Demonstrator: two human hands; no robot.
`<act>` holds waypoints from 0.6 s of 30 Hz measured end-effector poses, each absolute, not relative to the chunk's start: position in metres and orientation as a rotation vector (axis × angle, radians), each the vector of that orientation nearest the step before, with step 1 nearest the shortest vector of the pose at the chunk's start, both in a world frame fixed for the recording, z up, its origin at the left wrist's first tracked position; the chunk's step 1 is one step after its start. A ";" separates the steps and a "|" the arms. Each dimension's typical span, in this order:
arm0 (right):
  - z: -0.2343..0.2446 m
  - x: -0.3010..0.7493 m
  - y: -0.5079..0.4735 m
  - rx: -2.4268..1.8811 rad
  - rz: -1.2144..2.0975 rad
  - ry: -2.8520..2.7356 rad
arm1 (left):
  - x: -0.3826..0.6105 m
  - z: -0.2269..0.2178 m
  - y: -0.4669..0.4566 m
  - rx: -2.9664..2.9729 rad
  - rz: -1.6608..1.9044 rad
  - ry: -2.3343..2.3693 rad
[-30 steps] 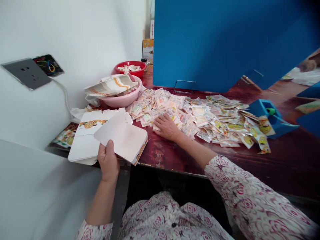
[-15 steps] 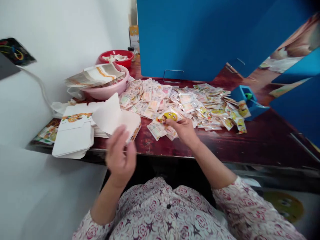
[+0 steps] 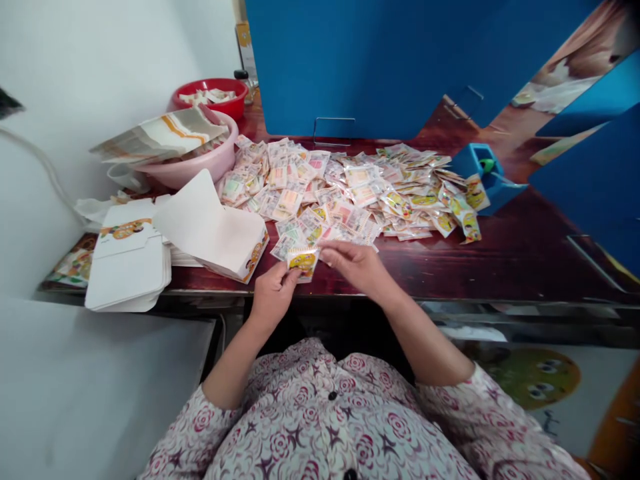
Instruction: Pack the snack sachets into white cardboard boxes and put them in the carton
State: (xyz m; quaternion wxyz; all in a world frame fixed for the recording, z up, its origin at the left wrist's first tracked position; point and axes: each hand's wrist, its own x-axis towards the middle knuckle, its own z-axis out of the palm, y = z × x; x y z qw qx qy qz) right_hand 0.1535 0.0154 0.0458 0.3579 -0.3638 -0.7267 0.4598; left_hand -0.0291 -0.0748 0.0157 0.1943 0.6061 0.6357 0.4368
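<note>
A small, flat packet is held just in front of the heap of packets, on the side nearest the person. Its face carries a yellow cartoon figure, with a pale band below and a toothed strip along the top edge. The lettering is too small to read. The packet is nearly upright to the view, its printed side showing.

It sits between the two hands: its left edge is in the fingers of the left hand, its upper right corner at the fingertips of the right hand. The left thumb lies over the printed face with the other fingers curled behind, clamped on the packet. The right thumb and forefinger are nearly together at the corner; whether they pinch it or only touch it, I cannot tell.

The heap spreads over the dark red worktop. Left of the heap stands an open white box, its flap raised, with a stack of flat white cartons farther left. Behind the heap's left end are a pink bowl and a red bowl; a blue holder stands at its right end.
</note>
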 end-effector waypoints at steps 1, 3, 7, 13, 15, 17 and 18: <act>0.050 0.150 0.026 -1.006 1.038 -1.889 | -0.031 0.016 -0.074 1.784 1.211 1.823; 0.055 0.137 0.046 -1.145 0.716 -2.018 | -0.034 0.015 -0.073 1.991 1.156 1.834; 0.055 0.103 0.073 -1.376 0.155 -2.449 | -0.035 0.011 -0.074 2.198 0.996 1.807; 0.055 0.090 0.094 -1.583 0.143 -2.531 | -0.036 0.004 -0.075 2.087 1.033 1.793; 0.056 0.096 0.098 -1.586 0.210 -2.471 | -0.038 0.003 -0.076 2.061 1.070 1.765; 0.058 0.105 0.099 -1.525 0.276 -2.360 | -0.040 0.004 -0.077 2.022 1.141 1.720; 0.059 0.110 0.098 -1.471 0.317 -2.285 | -0.040 0.004 -0.077 1.998 1.182 1.702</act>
